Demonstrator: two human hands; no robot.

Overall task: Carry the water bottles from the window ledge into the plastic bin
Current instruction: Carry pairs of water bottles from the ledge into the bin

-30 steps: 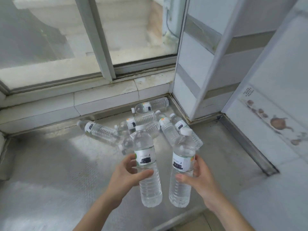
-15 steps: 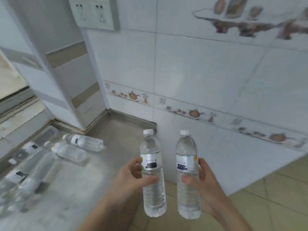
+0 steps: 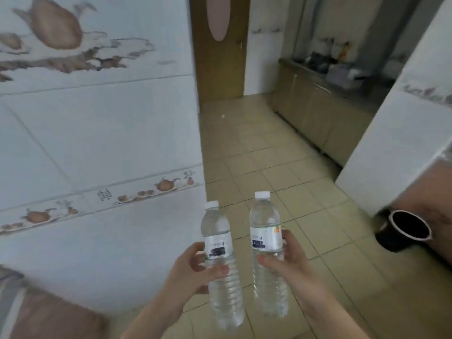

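Note:
I hold two clear water bottles upright in front of me, each with a white cap and a white label. My left hand (image 3: 193, 272) grips the left water bottle (image 3: 221, 289) around its middle. My right hand (image 3: 288, 267) grips the right water bottle (image 3: 265, 223) the same way. The two bottles stand side by side, a small gap between them, over the tiled floor. The window ledge and the other bottles are out of view, and no plastic bin shows.
A white tiled wall (image 3: 97, 143) with a teapot border runs along my left. Beige floor tiles (image 3: 256, 155) lead to a wooden door (image 3: 217, 57). Low cabinets with a cluttered counter (image 3: 325, 111) line the right. A black cup-like object (image 3: 403, 231) sits at the right edge.
The view has swung right, away from the ledge and its lying bottles, toward the kitchen floor and door. Both hands still carry their bottles upright.

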